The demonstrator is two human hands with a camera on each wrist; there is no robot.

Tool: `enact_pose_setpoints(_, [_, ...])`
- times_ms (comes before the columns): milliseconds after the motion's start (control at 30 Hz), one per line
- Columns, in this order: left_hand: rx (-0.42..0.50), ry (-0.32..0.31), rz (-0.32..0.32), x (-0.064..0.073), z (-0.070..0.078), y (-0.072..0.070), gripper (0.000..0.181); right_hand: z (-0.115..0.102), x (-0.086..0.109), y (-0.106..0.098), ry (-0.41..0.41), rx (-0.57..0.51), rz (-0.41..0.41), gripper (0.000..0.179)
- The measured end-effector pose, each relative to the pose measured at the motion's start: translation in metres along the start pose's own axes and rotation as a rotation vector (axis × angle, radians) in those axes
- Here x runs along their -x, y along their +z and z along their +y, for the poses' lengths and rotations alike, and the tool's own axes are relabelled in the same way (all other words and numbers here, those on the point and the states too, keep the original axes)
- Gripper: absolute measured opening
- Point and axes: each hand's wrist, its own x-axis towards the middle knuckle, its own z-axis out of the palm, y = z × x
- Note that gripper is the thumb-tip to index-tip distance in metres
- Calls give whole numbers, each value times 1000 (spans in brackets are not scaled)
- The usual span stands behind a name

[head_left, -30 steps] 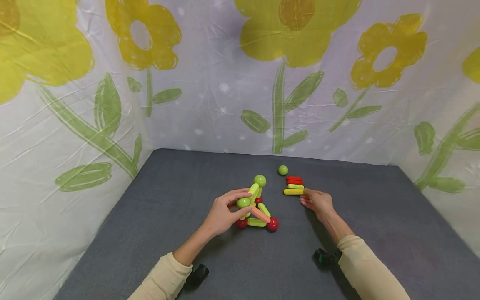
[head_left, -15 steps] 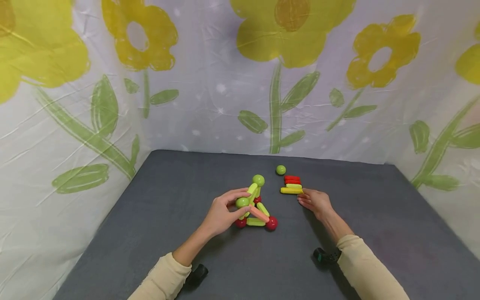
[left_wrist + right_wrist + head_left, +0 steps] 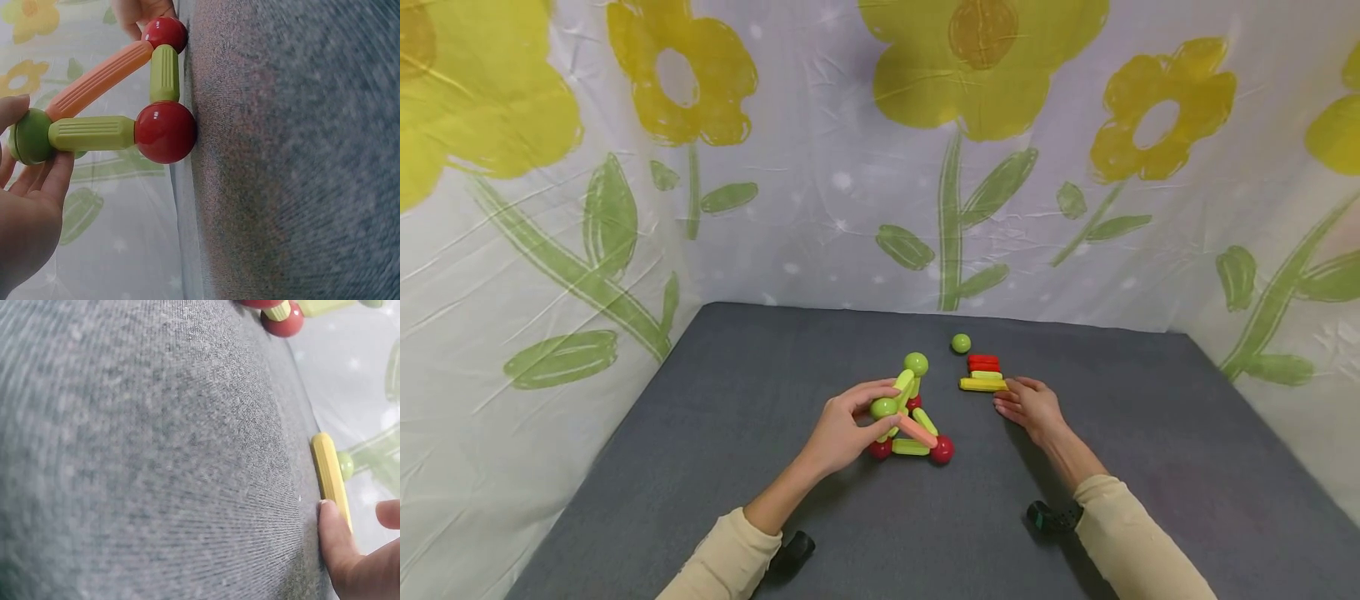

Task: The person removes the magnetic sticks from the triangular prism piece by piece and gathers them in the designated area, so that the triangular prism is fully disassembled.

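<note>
My left hand (image 3: 848,427) grips a light green ball (image 3: 883,407) at the top of a frame of balls and rods, its thumb and fingers around the ball. A salmon rod (image 3: 917,430) slopes from there to a red ball (image 3: 942,450). Light green rods (image 3: 94,133) and red balls (image 3: 165,132) form the rest, with a second raised green ball (image 3: 916,363). My right hand (image 3: 1032,412) is at the right end of a yellow rod (image 3: 982,384). In the right wrist view one fingertip touches this rod (image 3: 330,472) while another digit stands apart from it.
Beyond the yellow rod lie a short light green rod (image 3: 987,375) and red rods (image 3: 983,362). A loose green ball (image 3: 961,343) sits farther back. The dark grey table (image 3: 790,350) ends at a flower-printed cloth wall (image 3: 820,208).
The head view has shifted slightly. A little more of the yellow rod's right end shows beside my right fingers. My left hand keeps its grip on the green ball.
</note>
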Motion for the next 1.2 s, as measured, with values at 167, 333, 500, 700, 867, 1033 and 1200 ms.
enact_pose_setpoints(167, [-7,-16,1,0,0,0,35,0,2,2,-21,-36,12,54])
enact_pose_setpoints(333, [-11,-20,4,0,-1,0,34,-1,5,6,-88,-41,-28,52])
enact_pose_setpoints(500, [-12,-8,2,-1,-2,1,36,-1,6,10,-127,-45,-112,52])
enact_pose_setpoints(700, [-4,-14,6,0,-3,1,35,-3,7,22,-168,-64,-222,55])
enact_pose_setpoints(867, [-13,-16,9,0,-2,0,35,-5,9,37,-242,-44,-347,54])
enact_pose_setpoints(1033, [-22,-23,9,0,-1,0,35,-7,12,51,-293,8,-515,53])
enact_pose_setpoints(1200, [-5,-10,-2,0,0,0,36,-9,14,64,-330,47,-605,55])
